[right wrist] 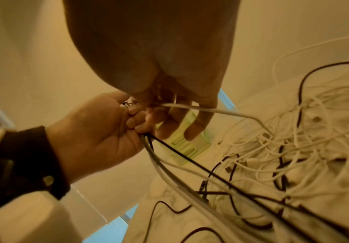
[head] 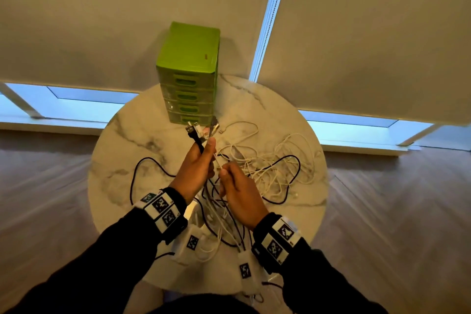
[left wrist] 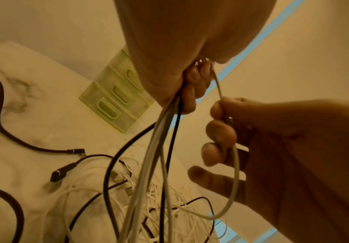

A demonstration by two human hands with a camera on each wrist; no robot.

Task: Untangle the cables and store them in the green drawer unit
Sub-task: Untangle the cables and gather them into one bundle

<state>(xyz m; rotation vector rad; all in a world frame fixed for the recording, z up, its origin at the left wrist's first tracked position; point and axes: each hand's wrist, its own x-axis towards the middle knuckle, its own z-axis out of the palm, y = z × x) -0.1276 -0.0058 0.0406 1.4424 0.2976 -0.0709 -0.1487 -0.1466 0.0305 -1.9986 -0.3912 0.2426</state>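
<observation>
I judge the job barely begun. My left hand clenches a bundle of connector ends; my right hand pinches 1 white cable. The tangle sprawls on the marble table; the green drawer unit shows 4 closed drawers.

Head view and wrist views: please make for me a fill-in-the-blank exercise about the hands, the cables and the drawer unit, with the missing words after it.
1. The left hand grips a bunch of cables, with their plugs pointing ____.
2. The right hand pinches a single ____ cable.
3. The green drawer unit has all its visible drawers ____.
4. The tangled pile lies on a round ____ table.

Missing words: up; white; closed; marble
</observation>
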